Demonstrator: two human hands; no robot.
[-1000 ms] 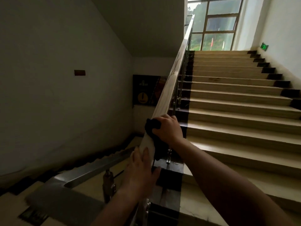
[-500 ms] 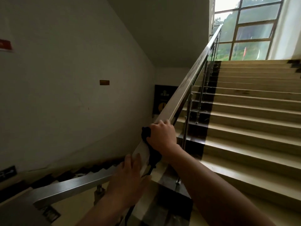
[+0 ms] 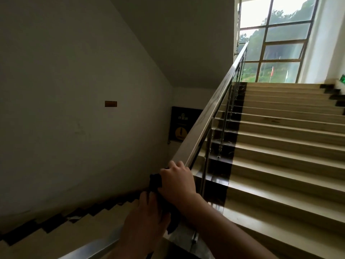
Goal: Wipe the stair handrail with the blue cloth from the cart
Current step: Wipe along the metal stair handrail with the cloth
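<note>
Right hand (image 3: 177, 182) still grips the blue cloth (image 3: 155, 181) round the handrail (image 3: 205, 126), low end. Left hand (image 3: 147, 217), laid flat, moved up to the cloth. Most of the rail is prob. still unwiped.

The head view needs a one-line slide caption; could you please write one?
Right hand grips the dark cloth on the sloping stair handrail, left hand just below.

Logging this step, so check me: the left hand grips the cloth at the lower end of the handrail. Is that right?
Wrong hand. The head view shows the right hand gripping the cloth at the lower end of the handrail. The left hand sits just below it, fingers extended.
</note>
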